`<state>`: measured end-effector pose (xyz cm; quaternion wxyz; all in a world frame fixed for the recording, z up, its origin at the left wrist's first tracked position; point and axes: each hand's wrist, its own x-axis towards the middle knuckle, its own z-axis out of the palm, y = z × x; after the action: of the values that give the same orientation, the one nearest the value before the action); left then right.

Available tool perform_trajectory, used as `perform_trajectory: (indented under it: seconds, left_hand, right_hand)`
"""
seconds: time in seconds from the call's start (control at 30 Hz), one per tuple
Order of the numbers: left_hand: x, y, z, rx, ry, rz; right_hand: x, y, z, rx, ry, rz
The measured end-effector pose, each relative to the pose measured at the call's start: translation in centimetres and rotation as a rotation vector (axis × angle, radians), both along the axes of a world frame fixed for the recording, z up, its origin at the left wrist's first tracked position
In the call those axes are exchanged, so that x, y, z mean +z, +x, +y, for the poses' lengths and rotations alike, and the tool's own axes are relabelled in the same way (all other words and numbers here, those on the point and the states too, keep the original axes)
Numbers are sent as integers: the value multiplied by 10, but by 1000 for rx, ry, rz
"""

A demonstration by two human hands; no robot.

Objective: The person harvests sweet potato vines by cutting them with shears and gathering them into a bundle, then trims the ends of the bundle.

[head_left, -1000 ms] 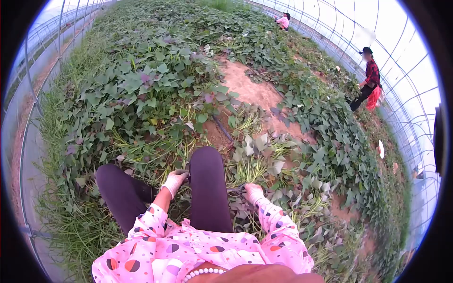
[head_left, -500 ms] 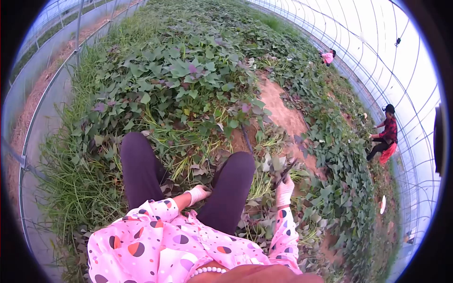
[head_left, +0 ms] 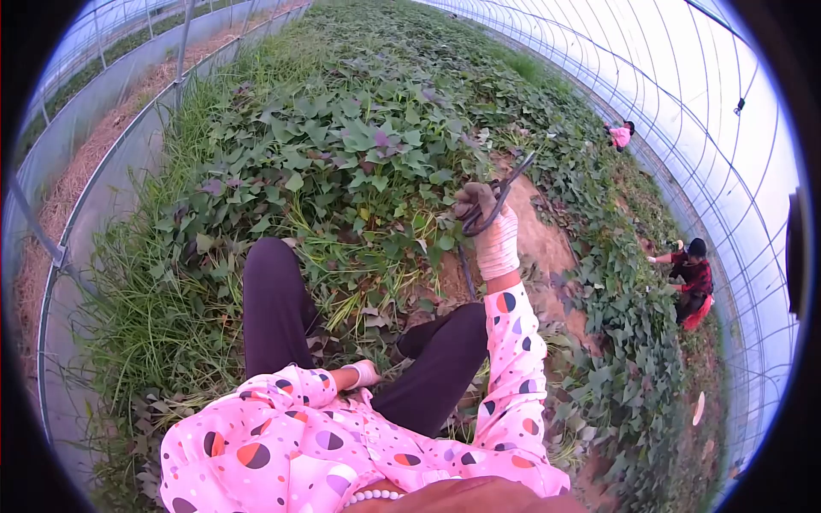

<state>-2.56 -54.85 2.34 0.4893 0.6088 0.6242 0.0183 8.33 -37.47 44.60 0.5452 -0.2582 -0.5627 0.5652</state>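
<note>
My right hand [head_left: 494,232], in a pale glove with dirt-darkened fingers, is raised over the vine bed. It is closed on dark scissors [head_left: 506,190], whose blades point up and to the right. Beyond it spread leafy vines [head_left: 368,141], green with some purplish leaves. My left hand [head_left: 366,374], gloved too, is low between my legs by the cut or pulled stems and leaves on the ground. Its fingers are mostly hidden, so I cannot see whether it holds anything.
My bent knees [head_left: 278,291] frame the near ground. A bare soil strip [head_left: 543,235] and a dark hose [head_left: 466,272] lie to the right. Tall grass [head_left: 128,342] borders the left plastic wall. Two people work at right, one in a checked shirt [head_left: 694,275], one in pink [head_left: 620,136].
My right hand has risen from low beside my right knee to above the vines, carrying the scissors. My left hand has shifted slightly down and right in view. The view has tilted somewhat.
</note>
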Motion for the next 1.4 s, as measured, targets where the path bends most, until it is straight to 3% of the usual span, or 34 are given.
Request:
perform_trajectory:
  seconds: [0.17, 0.23, 0.3, 0.37, 0.53, 0.8, 0.97, 1.07, 1.4]
  left_hand:
    - [2, -3, -3, -27, -2, 25]
    - [-21, -4, -3, -64, 29, -7]
    - [-36, -7, -4, -94, 55, -45]
    - [-37, -7, -2, -113, -48, -10]
    - [-39, -9, 0, -178, -27, 21]
    - [-56, -11, -5, -363, -132, 68]
    - [-30, -12, -5, -511, -192, 208]
    - [-24, -21, -12, -822, -291, 312]
    - [-5, -18, -27, -910, -344, 138]
  right_hand:
    - [-49, -21, 58, 107, -250, 259]
    - [-85, -17, 75, 64, -419, 368]
    - [-93, 6, 89, 221, -647, 260]
    - [-91, 4, 92, 65, -605, 407]
    - [-76, 23, 83, 178, -619, 551]
    - [-72, 26, 76, 106, -576, 621]
    - [-79, 30, 84, 142, -599, 571]
    - [-80, 27, 84, 113, -571, 551]
    - [-80, 28, 80, 69, -545, 374]
